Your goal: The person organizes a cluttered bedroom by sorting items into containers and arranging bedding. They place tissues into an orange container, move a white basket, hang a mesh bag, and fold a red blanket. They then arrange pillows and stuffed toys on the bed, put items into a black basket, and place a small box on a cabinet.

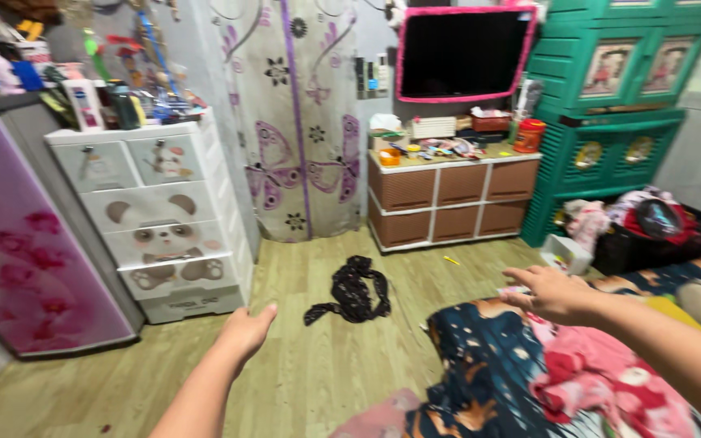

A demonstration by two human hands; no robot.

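Two hands reach out over the room, both empty with fingers loosely spread. The left hand [245, 331] hovers above bare wooden floor [318, 365], and the black garment [352, 292] lies crumpled just ahead in the open middle. The right hand [549, 292] hangs over the edge of the bed [488, 365], near the pink cloth [602, 373]. A white drawer unit [160, 215] borders the left.
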